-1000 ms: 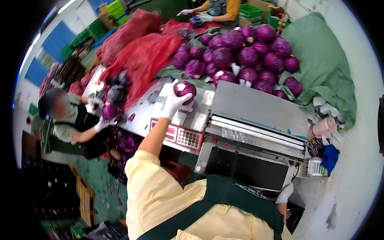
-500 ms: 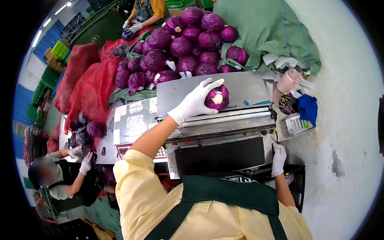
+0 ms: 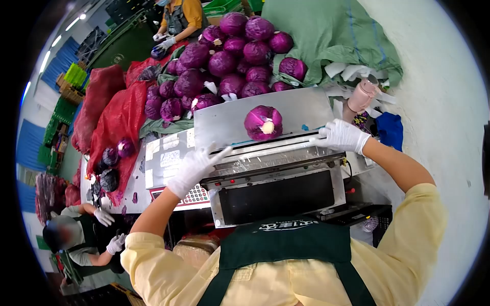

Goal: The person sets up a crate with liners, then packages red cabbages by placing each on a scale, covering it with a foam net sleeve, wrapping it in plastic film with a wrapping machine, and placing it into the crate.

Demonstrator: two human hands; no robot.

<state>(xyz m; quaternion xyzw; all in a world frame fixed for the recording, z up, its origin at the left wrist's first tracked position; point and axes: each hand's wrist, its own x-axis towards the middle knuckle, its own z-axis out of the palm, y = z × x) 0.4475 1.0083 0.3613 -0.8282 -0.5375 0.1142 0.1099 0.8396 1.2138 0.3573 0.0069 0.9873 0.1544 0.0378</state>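
Observation:
A trimmed red cabbage [image 3: 258,122] rests alone on the metal plate [image 3: 219,122] of a film wrapping machine, its pale stem end facing me. Clear plastic film [image 3: 280,157] spans the rollers in front of the plate. My left hand [image 3: 195,168], in a white glove, is at the left end of the rollers with its fingers spread and stretched toward the film. At the right end, my gloved right hand [image 3: 341,135] has its fingers extended over the roller. Neither hand touches the cabbage. Whether the fingertips touch the film edge is too small to tell.
Behind the plate lies a heap of red cabbages [image 3: 224,64] beside a green sack [image 3: 332,30]. Red mesh sacks [image 3: 115,122] stand left. A pink bottle [image 3: 363,94] and blue cloth [image 3: 389,130] sit right. Co-workers [image 3: 186,20] are at the back and left [image 3: 81,229].
My left hand has let go of the cabbage on the plate and moved down left to the rollers. My right hand has risen from the lower right to the rollers' right end.

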